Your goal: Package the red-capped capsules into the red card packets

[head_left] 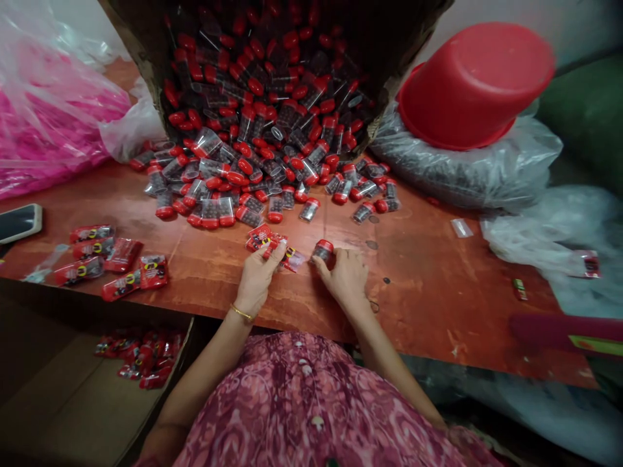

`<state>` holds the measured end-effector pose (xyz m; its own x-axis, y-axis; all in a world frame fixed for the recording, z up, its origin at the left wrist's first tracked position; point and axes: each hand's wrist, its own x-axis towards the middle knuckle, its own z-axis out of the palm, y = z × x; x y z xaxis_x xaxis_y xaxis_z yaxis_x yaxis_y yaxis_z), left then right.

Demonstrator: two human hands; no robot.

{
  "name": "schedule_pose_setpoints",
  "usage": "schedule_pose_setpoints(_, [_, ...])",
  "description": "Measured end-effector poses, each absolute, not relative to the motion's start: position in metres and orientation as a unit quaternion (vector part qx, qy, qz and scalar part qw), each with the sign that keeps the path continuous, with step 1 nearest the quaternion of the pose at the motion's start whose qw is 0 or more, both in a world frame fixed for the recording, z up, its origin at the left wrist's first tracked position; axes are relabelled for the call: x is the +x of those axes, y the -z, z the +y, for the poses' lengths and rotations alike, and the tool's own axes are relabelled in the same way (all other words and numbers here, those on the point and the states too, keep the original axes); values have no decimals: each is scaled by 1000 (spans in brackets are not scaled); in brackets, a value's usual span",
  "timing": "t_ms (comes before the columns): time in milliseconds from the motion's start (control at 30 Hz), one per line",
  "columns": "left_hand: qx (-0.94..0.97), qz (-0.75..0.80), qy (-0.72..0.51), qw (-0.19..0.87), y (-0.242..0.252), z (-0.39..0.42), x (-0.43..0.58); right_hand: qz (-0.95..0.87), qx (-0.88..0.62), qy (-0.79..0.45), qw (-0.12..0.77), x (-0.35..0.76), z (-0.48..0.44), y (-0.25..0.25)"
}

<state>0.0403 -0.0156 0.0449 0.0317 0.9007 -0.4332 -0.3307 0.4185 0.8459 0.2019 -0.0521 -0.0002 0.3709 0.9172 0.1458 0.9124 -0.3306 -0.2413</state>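
Observation:
My left hand (257, 275) rests on the red-brown table (428, 292) and pinches a small stack of red printed sleeves (265, 239) near the front edge. My right hand (344, 275) lies just to the right, its fingers closed around a small clear bottle with a red cap (322, 250), filled with dark beads. A clear sleeve end (293, 259) lies between the two hands. Behind them a large heap of the same red-capped bottles (263, 130) spills out of a tipped cardboard box (146, 71) onto the table.
Several wrapped bottles (117, 266) lie at the left of the table, and more (141, 357) sit in a cardboard box below. A phone (19, 222) is at the far left. A red basin (474, 84) stands on a plastic bag (462, 168) of dark beads. Pink bags (43, 130) lie back left.

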Motion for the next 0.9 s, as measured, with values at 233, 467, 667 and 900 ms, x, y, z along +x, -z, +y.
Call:
schedule_pose_setpoints(233, [259, 539, -461, 656, -42, -8, 31, -563, -799, -120, 176, 195, -44, -4])
schedule_pose_setpoints(467, [265, 515, -442, 685, -39, -5, 28, -430, -594, -451, 509, 204, -68, -14])
schedule_pose_setpoints(667, [336, 481, -430, 686, -35, -7, 29, -413, -524, -546, 507, 203, -76, -39])
schedule_pose_setpoints(900, [368, 455, -428, 689, -34, -5, 25, -410, -534, -539, 506, 199, -72, -36])
